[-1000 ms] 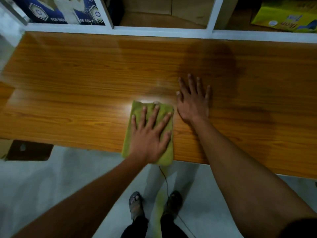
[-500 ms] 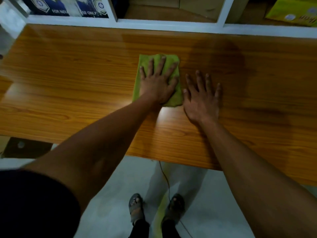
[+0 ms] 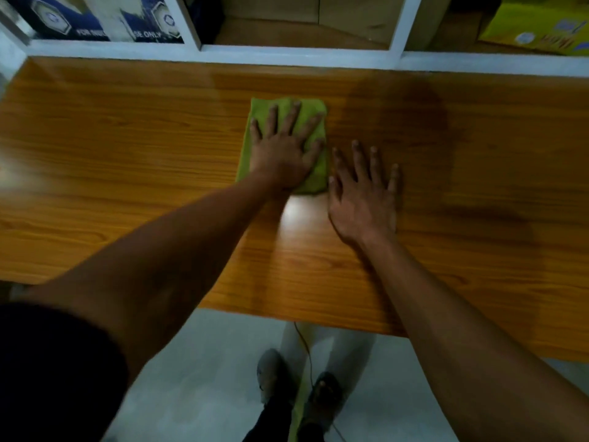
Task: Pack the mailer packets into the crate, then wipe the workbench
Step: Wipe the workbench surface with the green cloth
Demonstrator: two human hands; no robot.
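Low in the frame, the person's sandalled feet (image 3: 296, 378) stand on the pale floor, close enough for both arms to reach over the glossy orange wood-grain tabletop (image 3: 127, 173). The right hand (image 3: 363, 199) lies flat at centre, fingers spread and holding nothing, probably as a brace. Just beyond it, the left hand (image 3: 283, 148) presses the folded green wiping cloth (image 3: 314, 177) with splayed fingers, likely to spread pressure. No mailer packets or crate show; white-framed shelving (image 3: 287, 55) lines the top.

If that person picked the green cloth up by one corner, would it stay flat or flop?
It would probably flop: the green cloth looks like soft folded fabric, lying flat under the left hand. It likely weighs little, being thin against the workbench. It would probably slide easily when pushed, since the wood looks smooth and glossy.
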